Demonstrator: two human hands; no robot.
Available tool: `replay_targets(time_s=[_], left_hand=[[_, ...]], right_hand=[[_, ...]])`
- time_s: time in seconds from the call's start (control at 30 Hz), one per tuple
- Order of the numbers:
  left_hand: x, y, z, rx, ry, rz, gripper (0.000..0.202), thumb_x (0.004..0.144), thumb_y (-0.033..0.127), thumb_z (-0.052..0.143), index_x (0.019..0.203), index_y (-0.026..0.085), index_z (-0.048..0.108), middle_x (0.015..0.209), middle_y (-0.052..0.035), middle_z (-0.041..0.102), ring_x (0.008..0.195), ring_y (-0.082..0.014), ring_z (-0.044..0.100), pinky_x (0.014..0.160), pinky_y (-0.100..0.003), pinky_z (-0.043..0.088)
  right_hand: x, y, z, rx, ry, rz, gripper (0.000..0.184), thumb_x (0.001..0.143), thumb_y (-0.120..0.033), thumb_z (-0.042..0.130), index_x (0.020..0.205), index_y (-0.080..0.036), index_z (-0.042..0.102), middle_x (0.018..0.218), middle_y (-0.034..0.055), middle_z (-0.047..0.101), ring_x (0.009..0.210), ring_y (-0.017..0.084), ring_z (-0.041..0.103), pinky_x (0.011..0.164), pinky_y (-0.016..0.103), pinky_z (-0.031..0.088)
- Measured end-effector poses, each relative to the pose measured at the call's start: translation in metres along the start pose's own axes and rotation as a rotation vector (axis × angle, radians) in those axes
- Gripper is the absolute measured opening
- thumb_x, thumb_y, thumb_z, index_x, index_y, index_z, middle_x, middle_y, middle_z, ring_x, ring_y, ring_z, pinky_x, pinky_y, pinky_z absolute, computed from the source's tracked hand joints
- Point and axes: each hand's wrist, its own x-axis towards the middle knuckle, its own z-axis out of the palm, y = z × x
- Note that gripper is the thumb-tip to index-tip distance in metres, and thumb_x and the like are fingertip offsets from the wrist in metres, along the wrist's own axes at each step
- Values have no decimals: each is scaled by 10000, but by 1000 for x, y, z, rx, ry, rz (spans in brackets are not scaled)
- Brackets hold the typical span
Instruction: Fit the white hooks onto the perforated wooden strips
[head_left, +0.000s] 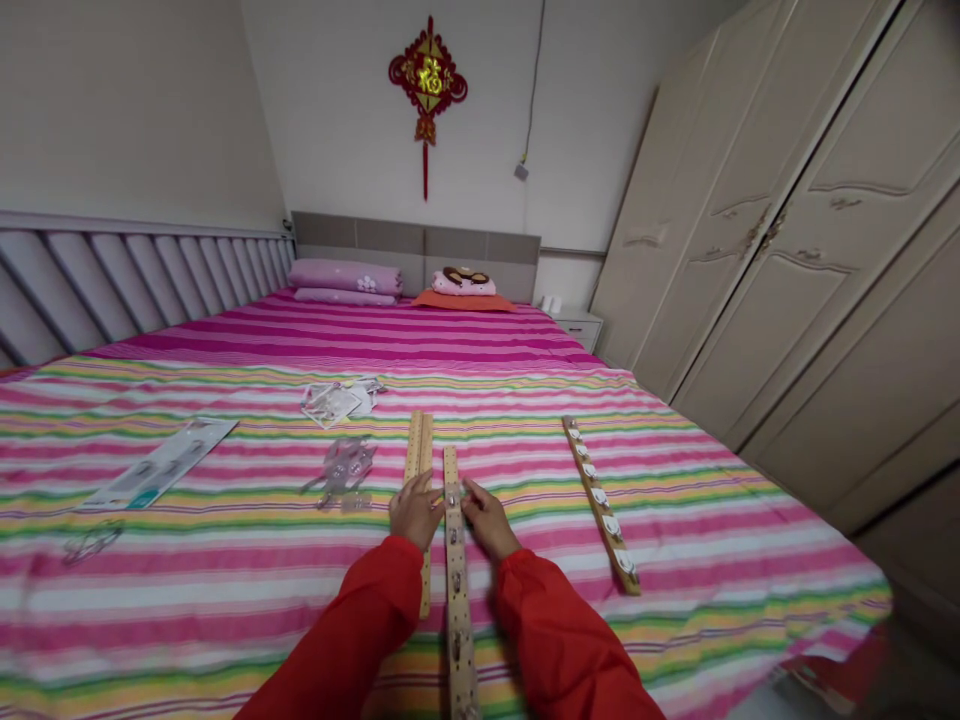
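Note:
A long wooden strip (457, 600) with rows of small holes lies lengthwise before me, carrying several small metal hooks (457, 582) on clear backings. Near its far end, my left hand (417, 512) and my right hand (489, 520) close in from either side, fingertips pinched at a small clear hook (452, 494) on the strip. What exactly each fingertip grips is partly hidden. Under and beside my left hand run more wooden strips (420, 440) with holes. To my right lies another wooden strip (600, 500) fitted with several white pieces.
Left of my hands are a pile of clear hooks (349, 468), some clear and white packaging (341, 400), a long packaging card (161, 465) and a small clear wrapper (94, 540). Everything rests on a striped bedsheet (285, 620). A wardrobe (750, 280) stands right; a bed rail (150, 275) runs left.

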Motion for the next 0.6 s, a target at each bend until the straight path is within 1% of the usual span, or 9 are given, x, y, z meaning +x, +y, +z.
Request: replay_targets(time_s=[0.07,0.13,0.2,0.27,0.37,0.43,0.53,0.6], left_hand=[[1,1,0,16,-28,-16,235,822,339,513,897,315,734,1441,24,426,1335,-260,323,1058,-486,247],[1,2,0,23,-52,-27,241,832,349,501,832,321,741,1449,50,411,1346,-249,306,1073,-475,225],[1,2,0,25,-66,-27,255,838,348,491,801,312,741,1453,54,405,1353,-240,297,1082,-464,208],[-1,3,0,28,-69,-20,264,840,335,487,768,300,739,1453,50,404,1357,-233,293,1086,-465,195],[-9,4,0,40,-64,-12,266,836,312,487,734,288,731,1446,43,415,1359,-237,290,1079,-490,189],[-16,4,0,44,-72,-6,269,839,303,482,734,285,729,1448,40,413,1368,-248,275,1074,-514,184],[-23,3,1,31,-78,19,259,844,303,477,790,296,731,1453,36,406,1380,-261,250,1079,-535,165],[-26,3,1,16,-80,28,246,845,304,482,841,308,728,1445,29,419,1381,-264,247,1083,-547,151]], right_hand=[[1,-2,1,50,-16,46,472,636,-286,629,1089,-173,697,693,1,657,616,152,522,661,305,460],[0,-8,2,67,-39,59,373,619,-296,636,951,-172,751,651,2,659,612,158,526,633,298,453],[-2,-14,3,76,-66,60,291,613,-305,636,834,-175,774,600,2,653,601,160,529,608,291,450],[-5,-20,3,91,-88,69,255,609,-306,635,772,-172,778,541,-3,634,559,149,517,584,284,444],[-13,-24,2,111,-108,83,233,601,-303,645,731,-164,779,487,-5,613,517,139,507,568,282,443],[-19,-25,1,119,-113,85,225,596,-316,661,717,-166,778,492,4,625,537,151,529,571,287,449],[-27,-25,0,146,-119,81,230,590,-340,684,719,-174,776,560,22,667,600,169,563,598,293,456],[-31,-25,-1,169,-114,91,250,591,-351,695,742,-170,776,583,24,675,587,161,551,586,285,448]])
